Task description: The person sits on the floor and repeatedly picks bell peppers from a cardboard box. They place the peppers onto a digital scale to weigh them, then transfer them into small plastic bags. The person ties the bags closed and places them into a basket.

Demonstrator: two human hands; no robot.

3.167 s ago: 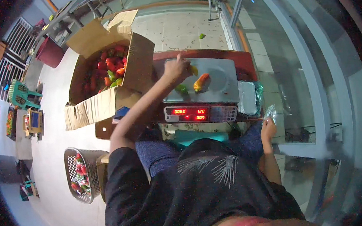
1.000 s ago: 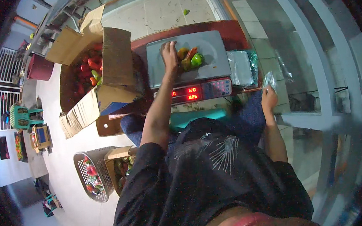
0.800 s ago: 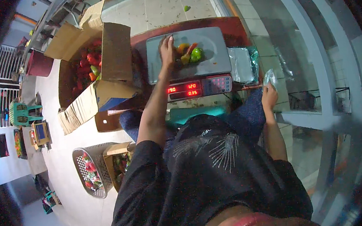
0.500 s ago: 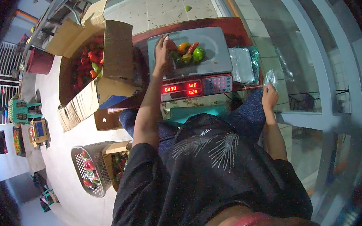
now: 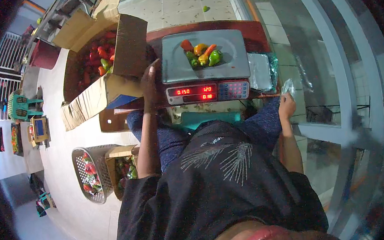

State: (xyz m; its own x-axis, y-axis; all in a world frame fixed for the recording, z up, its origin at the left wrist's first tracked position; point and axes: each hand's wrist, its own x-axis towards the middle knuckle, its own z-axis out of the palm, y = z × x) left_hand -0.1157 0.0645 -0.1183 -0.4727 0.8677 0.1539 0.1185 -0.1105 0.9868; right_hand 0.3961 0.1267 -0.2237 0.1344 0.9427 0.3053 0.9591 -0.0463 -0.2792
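Note:
A small heap of peppers (image 5: pixel 201 54), red, orange, yellow and green, lies on the grey plate of a digital scale (image 5: pixel 174 69) with a lit red display. Just left of the scale, beside the flap of the cardboard box, is my left hand (image 5: pixel 149 80). Its fingers stretch upward and no object shows in them. At the right, above my knee, my right hand (image 5: pixel 286 106) pinches a clear plastic bag (image 5: pixel 287 86). The bag hangs apart from the scale and stands up past my fingertips.
The open cardboard box (image 5: pixel 133 48) at the left holds many red and green peppers. A stack of clear bags (image 5: pixel 259 72) lies right of the scale on the reddish-brown table (image 5: pixel 257 33). A grey basket (image 5: pixel 101 172) with bagged peppers and a smaller box (image 5: pixel 126 151) stand lower left.
My left hand has come off the scale plate and moved left towards the box. The display reads lower now. My right hand still holds the bag.

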